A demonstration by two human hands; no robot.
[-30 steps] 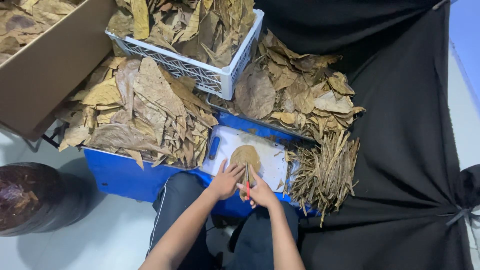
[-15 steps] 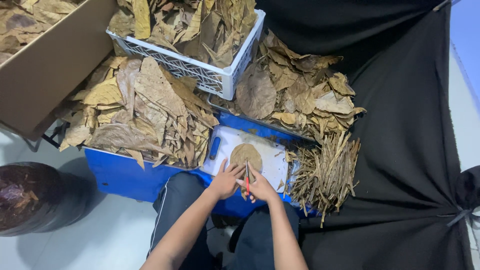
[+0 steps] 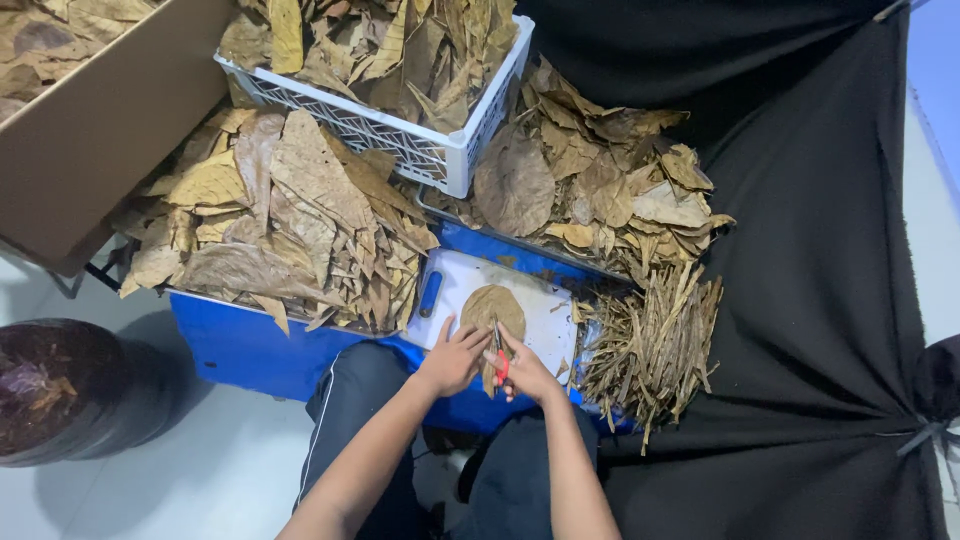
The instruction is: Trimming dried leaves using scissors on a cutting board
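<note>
The left hand [image 3: 452, 358] presses the dry leaf [image 3: 492, 308] flat on the white board [image 3: 535, 312] while the right hand [image 3: 527, 372] closes around red-handled scissors [image 3: 499, 360] at its stem (brittle, so probably best held near the base).

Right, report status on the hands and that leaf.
Left hand pinning dry leaf on white cutting board. Right hand gripping red-handled scissors at leaf. Nothing in the way.

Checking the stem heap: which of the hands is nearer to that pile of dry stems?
Right. The right hand sits just left of the stem pile; the left hand lies farther left.
</note>
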